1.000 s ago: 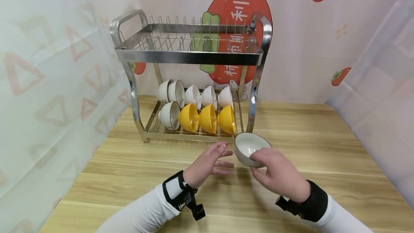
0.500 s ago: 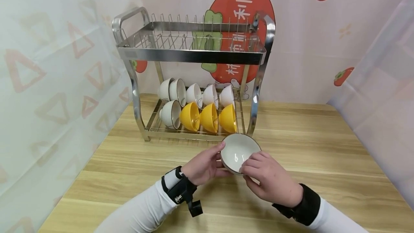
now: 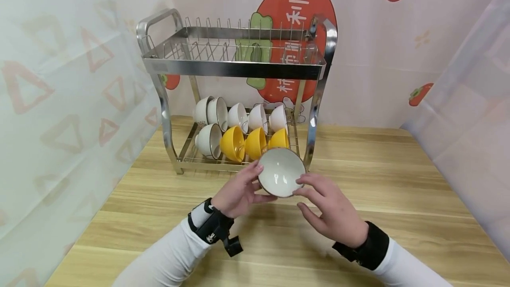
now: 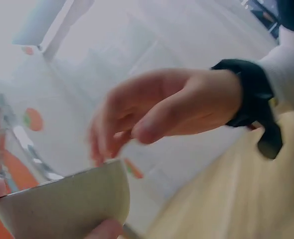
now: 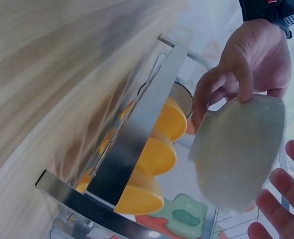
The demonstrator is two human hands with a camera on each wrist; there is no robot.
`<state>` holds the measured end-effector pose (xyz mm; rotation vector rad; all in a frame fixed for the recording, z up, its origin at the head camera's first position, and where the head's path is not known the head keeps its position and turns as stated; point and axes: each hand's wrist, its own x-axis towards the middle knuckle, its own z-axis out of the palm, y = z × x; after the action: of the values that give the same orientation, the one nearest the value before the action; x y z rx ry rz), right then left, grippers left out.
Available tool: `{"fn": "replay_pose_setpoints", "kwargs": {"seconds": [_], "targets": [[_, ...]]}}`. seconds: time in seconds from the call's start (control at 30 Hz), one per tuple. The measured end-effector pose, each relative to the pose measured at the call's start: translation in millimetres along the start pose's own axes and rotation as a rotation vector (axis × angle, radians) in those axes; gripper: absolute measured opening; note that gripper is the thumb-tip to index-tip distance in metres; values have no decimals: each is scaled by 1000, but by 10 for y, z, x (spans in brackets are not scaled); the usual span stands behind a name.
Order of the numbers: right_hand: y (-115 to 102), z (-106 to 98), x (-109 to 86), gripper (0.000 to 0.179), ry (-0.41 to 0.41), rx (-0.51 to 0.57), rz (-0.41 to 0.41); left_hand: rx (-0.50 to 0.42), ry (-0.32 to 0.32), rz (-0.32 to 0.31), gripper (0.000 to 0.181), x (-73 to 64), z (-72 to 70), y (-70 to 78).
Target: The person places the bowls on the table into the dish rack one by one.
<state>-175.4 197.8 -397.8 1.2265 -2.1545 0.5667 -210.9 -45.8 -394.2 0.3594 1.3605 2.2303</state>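
Observation:
A white bowl with a thin dark rim is held above the wooden table, its inside tilted toward the head camera. My left hand grips it at the left side, thumb at the rim and fingers underneath, as the right wrist view of the bowl shows. At the right edge is my right hand, its fingers spread loosely and fingertips right by the rim. The left wrist view has this right hand over the bowl's rim, thumb apart from it.
A two-tier metal dish rack stands behind the hands. On its lower tier, white bowls line the back, with yellow bowls and a dark-rimmed white bowl in front. Patterned cloth hangs behind the table.
The bowl has moved left, from the right hand's grip into the left hand's, and now sits closer to the rack. The right hand's fingers have loosened from it.

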Motion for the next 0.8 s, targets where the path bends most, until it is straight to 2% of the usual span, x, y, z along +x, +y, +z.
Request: {"fn": "replay_pose_setpoints", "kwargs": {"seconds": [0.07, 0.23, 0.33, 0.47, 0.53, 0.63, 0.8], "targets": [[6, -12, 8, 35, 24, -2, 10, 5, 58, 62, 53, -3, -51, 88], [21, -3, 0, 36, 33, 5, 13, 72, 245, 259, 59, -27, -223, 319], [32, 7, -12, 35, 27, 11, 18, 236, 399, 378, 63, -47, -344, 447], [46, 16, -30, 35, 19, 11, 27, 559, 638, 499, 67, -74, -496, 567], [51, 17, -36, 36, 15, 9, 32, 684, 741, 545, 68, -81, -555, 601], [58, 17, -38, 36, 10, 9, 37, 816, 847, 607, 68, -74, -628, 620], [63, 13, -33, 36, 8, 15, 37, 998, 943, 666, 60, -35, -748, 578]]}}
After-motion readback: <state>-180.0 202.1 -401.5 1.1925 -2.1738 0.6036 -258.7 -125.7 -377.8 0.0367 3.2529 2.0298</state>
